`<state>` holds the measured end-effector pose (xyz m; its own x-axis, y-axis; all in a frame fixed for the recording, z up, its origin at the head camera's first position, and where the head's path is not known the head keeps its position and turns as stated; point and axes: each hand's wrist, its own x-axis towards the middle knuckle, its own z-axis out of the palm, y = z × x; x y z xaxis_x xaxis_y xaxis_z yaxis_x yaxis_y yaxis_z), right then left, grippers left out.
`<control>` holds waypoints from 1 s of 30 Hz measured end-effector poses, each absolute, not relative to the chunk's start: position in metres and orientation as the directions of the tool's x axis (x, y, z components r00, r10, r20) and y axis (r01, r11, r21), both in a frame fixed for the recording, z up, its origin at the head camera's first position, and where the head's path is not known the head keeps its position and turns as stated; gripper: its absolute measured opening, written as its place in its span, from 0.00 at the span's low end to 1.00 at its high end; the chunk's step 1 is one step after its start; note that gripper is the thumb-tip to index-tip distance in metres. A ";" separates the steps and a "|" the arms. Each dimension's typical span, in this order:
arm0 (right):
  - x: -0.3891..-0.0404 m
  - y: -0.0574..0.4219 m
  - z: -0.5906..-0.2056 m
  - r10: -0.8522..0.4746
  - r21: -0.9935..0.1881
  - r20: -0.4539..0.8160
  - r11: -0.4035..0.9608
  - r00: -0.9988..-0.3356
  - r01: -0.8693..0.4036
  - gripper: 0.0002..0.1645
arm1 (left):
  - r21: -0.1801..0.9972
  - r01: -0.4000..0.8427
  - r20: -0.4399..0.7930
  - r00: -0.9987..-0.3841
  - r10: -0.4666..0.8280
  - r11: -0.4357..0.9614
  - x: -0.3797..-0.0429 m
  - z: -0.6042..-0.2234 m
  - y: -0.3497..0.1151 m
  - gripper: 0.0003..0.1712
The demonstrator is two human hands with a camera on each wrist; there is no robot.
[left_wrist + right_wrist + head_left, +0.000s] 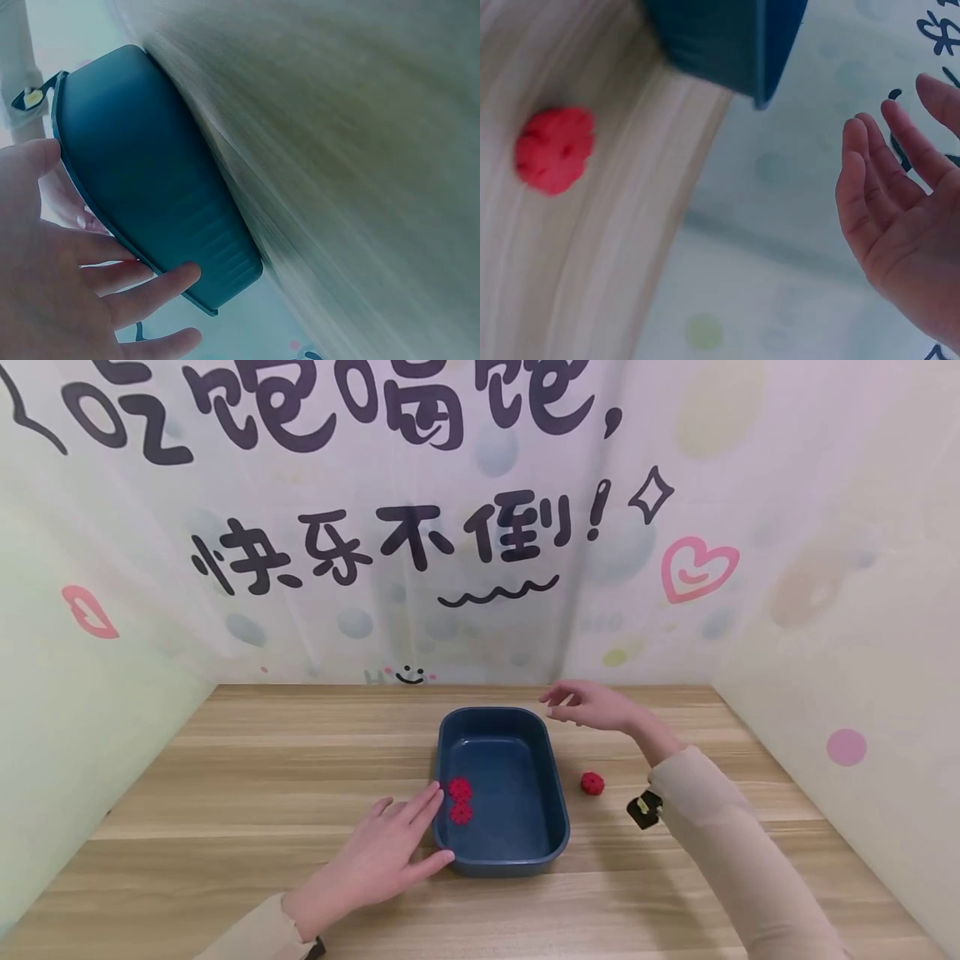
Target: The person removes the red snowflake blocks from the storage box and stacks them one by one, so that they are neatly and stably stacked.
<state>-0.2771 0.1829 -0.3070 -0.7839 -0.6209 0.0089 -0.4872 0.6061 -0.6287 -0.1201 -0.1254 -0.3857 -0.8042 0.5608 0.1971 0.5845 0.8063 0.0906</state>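
A deep blue rectangular bin [501,777] stands on the table, with two small red flower-shaped pieces [461,791] inside near its left wall. My left hand [382,852] touches the bin's left rim, its fingers fairly straight; the left wrist view shows them along the outer wall of the bin [142,150]. My right hand [592,703] hovers beyond the bin's far right corner with loosely bent fingers and holds nothing. Another red flower-shaped piece [592,783] lies on the table to the right of the bin. The right wrist view shows that red piece [555,150] apart from my right hand [907,202].
The wood-grain table [300,760] ends at a white back sheet [390,543] with black lettering and hearts. Pale walls stand at the left and right. A black device [645,808] is strapped at my right wrist.
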 end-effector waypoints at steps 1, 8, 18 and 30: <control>-0.278 0.177 -0.304 -0.624 -0.628 -0.010 0.612 -0.781 -0.481 0.18 | 0.090 0.585 0.198 -0.804 0.561 0.806 -0.120 -0.386 -0.125 0.41; -0.277 0.135 -0.288 -0.648 -0.633 -0.146 0.642 -0.748 -0.433 0.23 | 0.095 0.583 0.195 -0.806 0.559 0.807 -0.120 -0.386 -0.125 0.42; -0.273 0.081 -0.303 -0.690 -0.659 -0.257 0.637 -0.676 -0.400 0.18 | 0.096 0.583 0.178 -0.808 0.562 0.807 -0.121 -0.386 -0.126 0.42; -0.274 0.057 -0.351 -0.650 -0.600 -0.418 0.722 -0.635 -0.344 0.17 | 0.096 0.578 0.165 -0.812 0.559 0.811 -0.122 -0.386 -0.126 0.43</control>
<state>-0.2741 0.0565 -0.3506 -0.6345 -0.6499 -0.4184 -0.3436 0.7220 -0.6005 -0.1219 -0.1262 -0.3857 -0.8123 0.5594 0.1650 0.5777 0.8105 0.0962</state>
